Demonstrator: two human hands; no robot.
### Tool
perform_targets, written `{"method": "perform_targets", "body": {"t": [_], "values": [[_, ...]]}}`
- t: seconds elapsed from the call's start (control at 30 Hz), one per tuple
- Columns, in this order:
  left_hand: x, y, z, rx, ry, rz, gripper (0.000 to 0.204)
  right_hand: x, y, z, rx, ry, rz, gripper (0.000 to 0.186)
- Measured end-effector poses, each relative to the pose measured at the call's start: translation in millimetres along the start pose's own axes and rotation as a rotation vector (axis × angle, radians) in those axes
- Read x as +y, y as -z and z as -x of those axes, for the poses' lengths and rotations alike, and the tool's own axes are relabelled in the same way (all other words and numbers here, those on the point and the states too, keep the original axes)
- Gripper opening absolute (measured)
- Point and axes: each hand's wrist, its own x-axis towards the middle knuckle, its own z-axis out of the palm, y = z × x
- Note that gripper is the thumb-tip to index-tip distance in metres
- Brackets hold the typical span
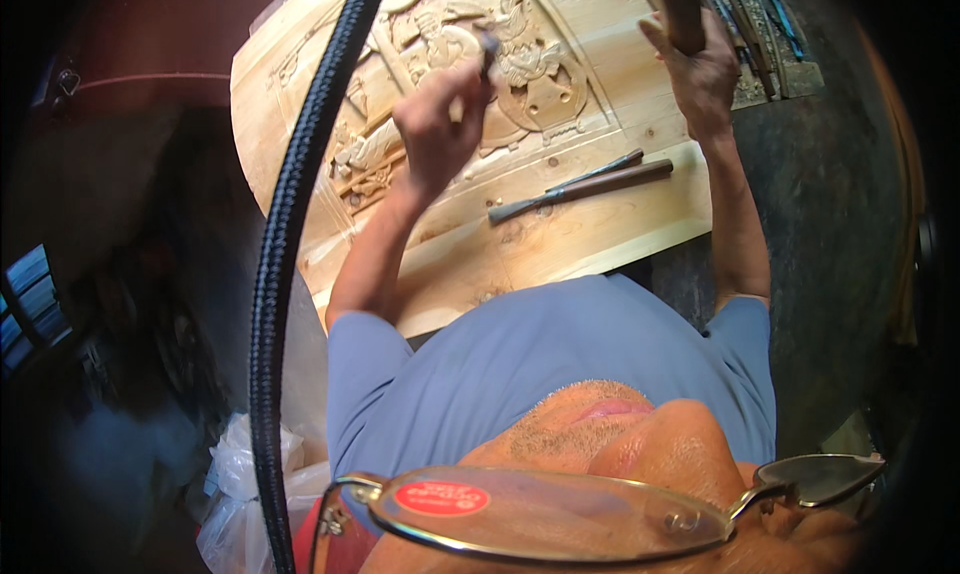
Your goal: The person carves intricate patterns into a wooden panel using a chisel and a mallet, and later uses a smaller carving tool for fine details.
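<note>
Carved panel [548, 96]: left hand [437, 129] grips some blurry tool [489, 54], right hand [706, 86] a brown shaft [680, 16] (chisels [618, 178] parked near, probably for reach).

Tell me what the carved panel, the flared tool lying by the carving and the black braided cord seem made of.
Carved panel: pale wood, seemingly unvarnished; grain and dark knots show. Flared tool: dull grey end, likely metal; smooth brown handle, probably wood, though its grain isn't clear. Black braided cord: woven sleeve, slight sheen, perhaps synthetic fibre; its core is hidden.
</note>
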Motion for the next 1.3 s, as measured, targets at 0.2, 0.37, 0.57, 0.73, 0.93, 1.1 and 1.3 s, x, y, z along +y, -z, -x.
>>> {"method": "perform_targets", "body": {"t": [0.2, 0.37, 0.57, 0.73, 0.93, 1.1, 1.3], "values": [[80.0, 21.7, 40.5, -0.389, -0.148, -0.118, 0.013, 52.5, -12.6, -19.9, -0.287, -0.28, -0.153, 0.063], [114.6, 16.6, 73.2, -0.561, -0.139, -0.184, 0.019, 34.4, -8.8, -10.9, -0.297, -0.345, -0.268, 0.068], [125.0, 12.8, 91.1, -0.618, -0.071, -0.192, 0.025, 40.5, -1.8, -18.9, -0.273, -0.274, -0.103, 0.068], [121.6, 8.1, 92.0, -0.606, -0.055, -0.17, 0.026, 98.0, 83.7, -43.4, 0.026, -0.065, 0.103, 0.059], [116.7, 8.1, 99.2, -0.617, -0.049, -0.205, 0.024, 200.9, 193.2, -47.0, 0.373, -0.382, 0.984, 0.06], [115.4, 2.8, 98.2, -0.609, -0.041, -0.219, 0.023, 267.3, 221.1, -49.5, 0.361, -0.774, 1.057, 0.053], [117.5, -0.9, 90.6, -0.596, -0.029, -0.176, 0.024, 322.4, 263.2, -64.1, 0.344, -0.755, 1.108, 0.052]]}}
